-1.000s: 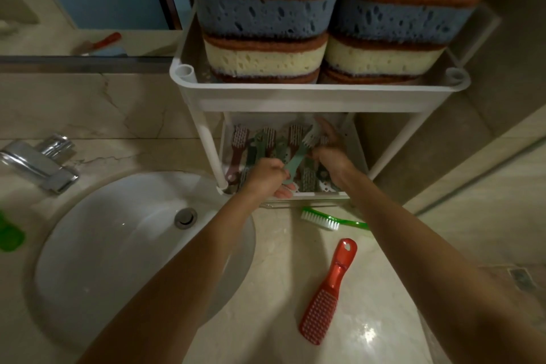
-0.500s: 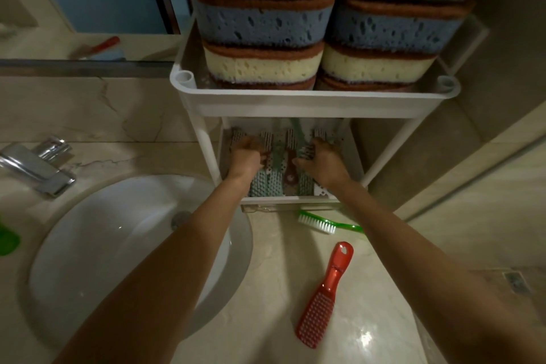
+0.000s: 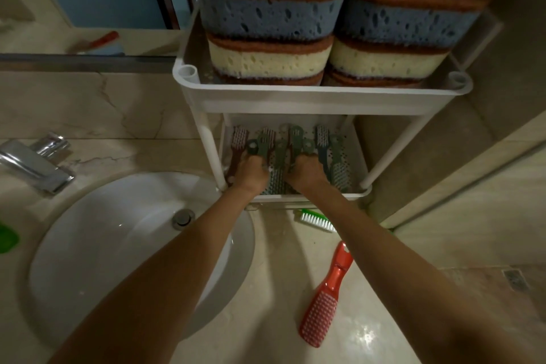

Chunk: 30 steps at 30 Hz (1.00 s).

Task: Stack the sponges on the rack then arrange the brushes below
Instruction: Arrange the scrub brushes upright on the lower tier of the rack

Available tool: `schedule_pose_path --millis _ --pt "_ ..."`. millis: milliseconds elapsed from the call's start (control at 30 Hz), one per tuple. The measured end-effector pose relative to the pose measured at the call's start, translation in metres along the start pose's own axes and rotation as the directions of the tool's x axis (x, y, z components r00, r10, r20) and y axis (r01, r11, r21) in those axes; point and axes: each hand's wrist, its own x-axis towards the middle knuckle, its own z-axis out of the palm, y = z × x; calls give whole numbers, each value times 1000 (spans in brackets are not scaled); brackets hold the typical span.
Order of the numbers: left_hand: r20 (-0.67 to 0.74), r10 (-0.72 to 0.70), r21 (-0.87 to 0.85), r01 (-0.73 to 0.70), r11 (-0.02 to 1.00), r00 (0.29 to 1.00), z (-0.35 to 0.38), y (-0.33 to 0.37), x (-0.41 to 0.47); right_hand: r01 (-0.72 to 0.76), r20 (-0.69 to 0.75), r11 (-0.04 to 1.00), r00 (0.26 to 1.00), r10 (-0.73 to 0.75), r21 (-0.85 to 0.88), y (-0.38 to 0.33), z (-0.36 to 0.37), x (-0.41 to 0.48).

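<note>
The brushes (image 3: 283,156) lie side by side in the rack's lower tray (image 3: 359,174), heads and handles alternating, presumably so they pack flat in one row. Both hands work among them: the left hand (image 3: 251,171) curls down onto handles at the tray's 8 o'clock, the right hand (image 3: 307,170) likewise just beside it toward 5 o'clock; whether either truly grips a brush I cannot tell, since the fingers are buried. At 12 o'clock, above, the sponges (image 3: 271,18) stand in two stacks on the top shelf. Outward, at 6 o'clock on the counter, a green brush (image 3: 316,219) and a red brush (image 3: 325,298) wait outside the rack, with the sink (image 3: 88,245) toward 8 o'clock.
</note>
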Motion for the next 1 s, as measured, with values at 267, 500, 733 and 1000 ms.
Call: schedule_pose_path --millis 267,500,733,1000 --pt "-21 -14 -84 12 996 1000 1 -7 -1 -31 16 998 999 33 -62 -2 -2 -2" --pt "-5 -15 -87 14 996 1000 -3 -4 -8 -37 11 995 999 38 -87 1 0 -3" --pt "22 -1 -60 2 998 1000 -6 -5 -12 -3 6 982 1000 4 -187 4 -1 -3" --pt "9 46 -25 -46 999 999 -10 -5 -21 37 -83 994 996 -45 -101 14 -2 -10"
